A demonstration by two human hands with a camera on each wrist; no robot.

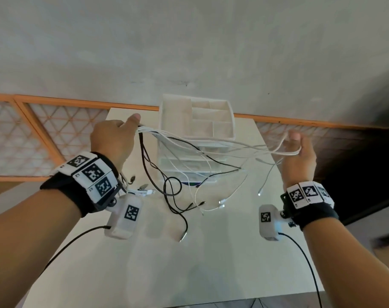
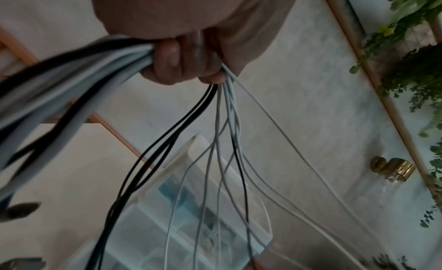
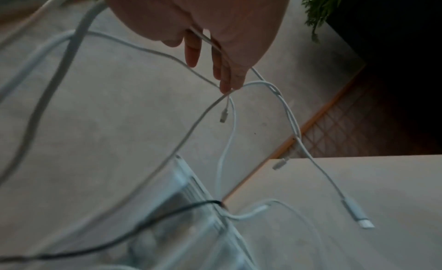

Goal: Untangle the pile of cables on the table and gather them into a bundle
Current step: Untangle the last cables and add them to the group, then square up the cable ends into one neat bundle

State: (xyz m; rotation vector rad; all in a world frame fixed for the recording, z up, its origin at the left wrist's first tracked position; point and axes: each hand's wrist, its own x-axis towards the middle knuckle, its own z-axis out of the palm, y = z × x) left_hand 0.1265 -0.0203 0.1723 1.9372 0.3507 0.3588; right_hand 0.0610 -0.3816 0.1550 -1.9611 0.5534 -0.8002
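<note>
**Both hands raised, cables strung between them**

Left hand is clenched around a thick bunch of cables, white and black together, fingers curled tight with the thumb sticking up. Black strands drop from this fist toward the table, their plugs hanging just above or resting on it; which, I cannot tell.

Right hand is looser: its fingers are only partly bent, hooking a loop of white cable that runs across to the left fist. From the right wrist view, a white plug dangles below this hand.

Between the hands, behind the strung cables, stands a white drawer box with open compartments on top, at the far edge of the table beside the wall. Some cables sag in front of its drawers. Nearer the person, the table lies bare up to its near edge. An orange-framed lattice panel runs along the wall's foot.
</note>
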